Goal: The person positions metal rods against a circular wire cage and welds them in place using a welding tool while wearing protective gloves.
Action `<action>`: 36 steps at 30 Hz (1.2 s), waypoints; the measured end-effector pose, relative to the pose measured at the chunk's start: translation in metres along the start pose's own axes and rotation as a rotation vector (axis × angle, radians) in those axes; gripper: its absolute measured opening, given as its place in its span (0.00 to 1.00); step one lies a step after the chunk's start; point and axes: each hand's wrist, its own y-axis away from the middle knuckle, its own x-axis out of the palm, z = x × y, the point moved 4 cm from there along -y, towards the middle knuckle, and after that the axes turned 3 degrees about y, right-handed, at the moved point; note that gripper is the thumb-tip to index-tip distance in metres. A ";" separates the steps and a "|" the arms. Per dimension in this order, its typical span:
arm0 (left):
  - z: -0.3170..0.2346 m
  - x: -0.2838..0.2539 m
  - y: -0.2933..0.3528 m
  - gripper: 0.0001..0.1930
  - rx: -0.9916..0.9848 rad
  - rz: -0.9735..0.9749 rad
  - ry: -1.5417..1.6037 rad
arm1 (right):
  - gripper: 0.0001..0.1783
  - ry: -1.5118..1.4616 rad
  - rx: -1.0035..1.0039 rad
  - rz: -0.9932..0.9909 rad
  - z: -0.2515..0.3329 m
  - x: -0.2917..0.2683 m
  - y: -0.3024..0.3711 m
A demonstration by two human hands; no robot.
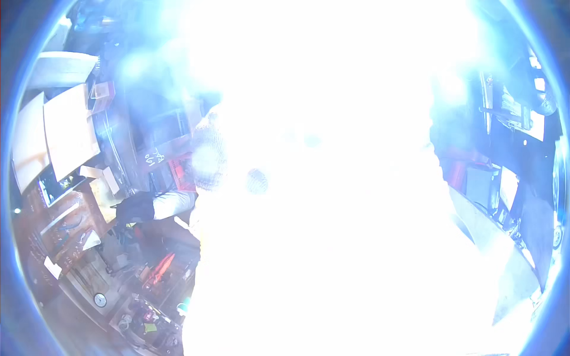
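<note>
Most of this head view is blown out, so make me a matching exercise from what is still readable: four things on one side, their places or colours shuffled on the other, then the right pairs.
Things:
1. Round dial
2. Two large panels
3. Slender object to the right of the dial
4. Small knit-textured patch

Places and colours:
A. Surrounded by white glare
B. Bright orange-red
C. Lowest of the four in the picture
D. White, in the upper left

Right pairs: 1-C, 2-D, 3-B, 4-A.
</note>
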 end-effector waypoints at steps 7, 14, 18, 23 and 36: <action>0.004 0.003 0.001 0.13 0.150 -0.256 0.135 | 0.40 -0.316 0.176 -0.011 -0.017 -0.010 0.019; 0.002 0.002 0.002 0.13 0.085 -0.175 0.149 | 0.37 -0.656 0.267 0.169 -0.036 -0.006 0.080; -0.004 -0.002 -0.001 0.13 0.048 -0.157 0.197 | 0.35 -0.678 0.321 0.276 -0.029 0.000 0.084; -0.005 -0.003 0.001 0.13 0.083 -0.193 0.138 | 0.35 -0.640 0.238 0.291 -0.020 0.007 0.079; -0.002 -0.002 0.002 0.14 0.059 -0.202 0.154 | 0.37 -0.617 0.266 0.332 -0.021 0.011 0.078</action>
